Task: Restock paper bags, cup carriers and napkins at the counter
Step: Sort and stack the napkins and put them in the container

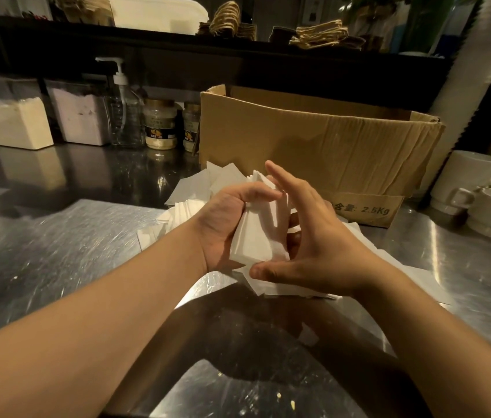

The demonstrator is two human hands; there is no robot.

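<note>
Head view: the left hand [226, 224] curls around a stack of white napkins [256, 233] above the steel counter [57, 236]; the right hand [313, 242] presses it with straight fingers. Loose napkins [389, 267] lie beneath, near the cardboard box [313, 146]. Uneven squeezing could fan the stack and spill sheets.

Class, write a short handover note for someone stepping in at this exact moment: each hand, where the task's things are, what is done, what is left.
Left hand: grips a stack of white napkins, held upright.
Right hand: open, fingers straight against the stack's side, squaring it.
More loose napkins lie scattered on the steel counter in front of the open cardboard box.
Done: one bundle gathered.
Left: collect the loose napkins and stock them; no paper bags visible within reach.
</note>
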